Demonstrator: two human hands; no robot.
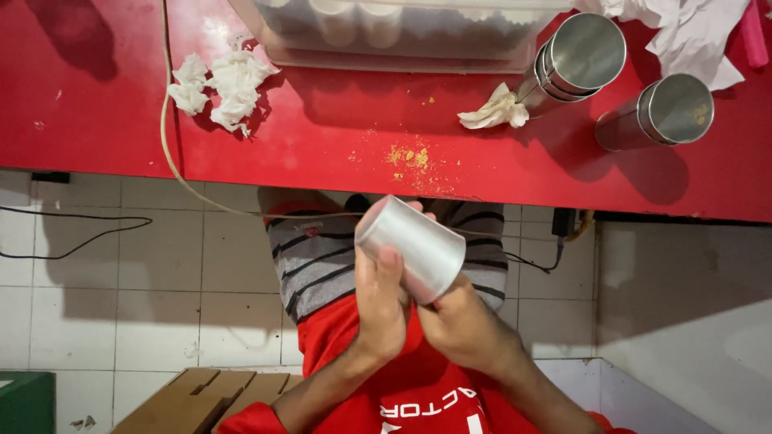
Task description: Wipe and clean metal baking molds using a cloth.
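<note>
Below counter edge (402,205) | both hands' fingers (392,261) clamped on metal cup (412,247); floor open around

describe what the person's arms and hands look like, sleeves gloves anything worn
Both hands are bare: no gloves, rings or watch show on the left hand or the right hand. Both forearms are uncovered too. A red sleeve edge shows at the left arm's lower end, matching the red garment with white lettering; a bit of red shows by the right arm at the bottom edge as well.
</note>
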